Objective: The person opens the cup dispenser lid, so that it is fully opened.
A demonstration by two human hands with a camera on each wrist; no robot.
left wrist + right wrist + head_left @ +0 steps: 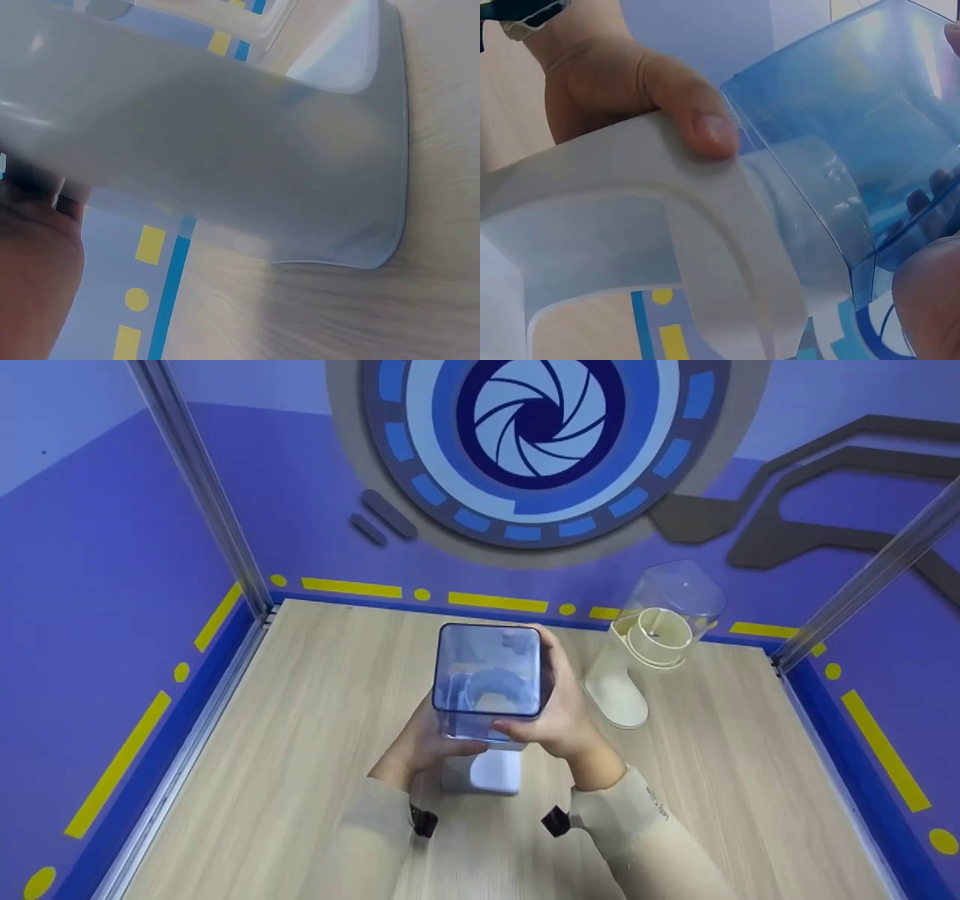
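Both hands hold a pet-feeder-like dispenser in the middle of the table in the head view. Its see-through blue square tank sits on top, and a pale curved stand shows below. My right hand grips the tank from the right side, thumb across its near face. My left hand holds the stand's upper part; in the right wrist view its thumb presses on the stand's arm. There, a pale round collar overlaps the tank's lower edge. In the left wrist view the stand's smooth back fills the middle.
Another dispenser stands to the right, with a cream stand, a cream ring and a clear tank. The wood-patterned table is bounded by blue-purple walls and metal posts.
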